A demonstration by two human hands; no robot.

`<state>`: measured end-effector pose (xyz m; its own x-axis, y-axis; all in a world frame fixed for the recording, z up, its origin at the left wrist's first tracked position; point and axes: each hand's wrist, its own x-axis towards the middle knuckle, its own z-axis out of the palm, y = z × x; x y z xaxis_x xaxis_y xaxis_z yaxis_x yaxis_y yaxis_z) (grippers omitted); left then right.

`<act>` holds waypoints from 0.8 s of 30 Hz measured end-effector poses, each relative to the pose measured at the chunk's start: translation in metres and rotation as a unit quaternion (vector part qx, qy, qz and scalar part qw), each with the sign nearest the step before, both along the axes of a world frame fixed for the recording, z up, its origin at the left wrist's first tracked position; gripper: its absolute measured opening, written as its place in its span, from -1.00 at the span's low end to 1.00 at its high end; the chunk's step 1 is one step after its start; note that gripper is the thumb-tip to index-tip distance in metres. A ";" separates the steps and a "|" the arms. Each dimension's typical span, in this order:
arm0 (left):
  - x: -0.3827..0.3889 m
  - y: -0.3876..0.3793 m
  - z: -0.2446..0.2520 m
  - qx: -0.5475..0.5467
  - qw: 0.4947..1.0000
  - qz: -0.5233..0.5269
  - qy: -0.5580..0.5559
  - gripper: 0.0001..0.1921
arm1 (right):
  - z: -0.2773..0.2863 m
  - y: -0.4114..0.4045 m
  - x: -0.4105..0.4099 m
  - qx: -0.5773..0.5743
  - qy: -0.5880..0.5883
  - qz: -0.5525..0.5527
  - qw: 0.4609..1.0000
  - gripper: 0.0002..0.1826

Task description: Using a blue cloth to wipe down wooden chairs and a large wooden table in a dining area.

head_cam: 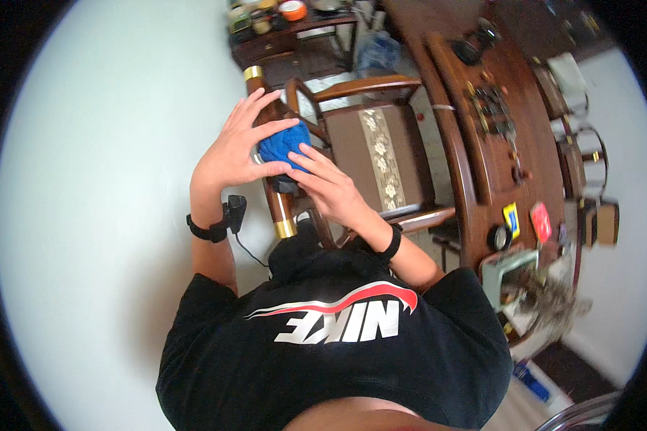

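Observation:
A bunched blue cloth sits between my two hands, in front of a dark wooden bar with brass end caps. My left hand spans the cloth's left side, its thumb and index finger around it and the other fingers spread over the bar. From the right, my right hand presses its fingertips onto the same cloth. Part of the cloth and the middle of the bar are hidden by the hands. A black band with a small device is on my left wrist; another black band circles the right.
A white wall rises close on the left. Right of the bar stands a wooden armchair, then a long wooden table with a tea tray and small packets. A low cabinet bearing jars is at the top.

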<state>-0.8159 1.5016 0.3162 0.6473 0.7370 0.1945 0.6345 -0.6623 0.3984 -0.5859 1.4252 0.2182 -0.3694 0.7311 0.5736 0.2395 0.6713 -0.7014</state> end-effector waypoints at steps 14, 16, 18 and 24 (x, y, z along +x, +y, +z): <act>0.115 0.010 0.057 0.084 0.943 -0.318 0.047 -0.24 | 0.046 -0.087 0.050 0.090 -0.020 -0.346 0.934 -0.48; 0.128 0.003 0.064 0.141 0.938 -0.312 0.050 -0.27 | 0.043 -0.094 0.053 0.096 -0.009 -0.357 0.929 -0.49; 0.136 0.003 0.067 0.162 0.929 -0.328 0.047 -0.30 | 0.043 -0.097 0.054 0.099 -0.001 -0.370 0.924 -0.49; 0.145 0.037 0.062 0.202 0.883 -0.424 -0.013 -0.58 | 0.045 -0.090 0.034 0.079 -0.030 -0.442 0.893 -0.28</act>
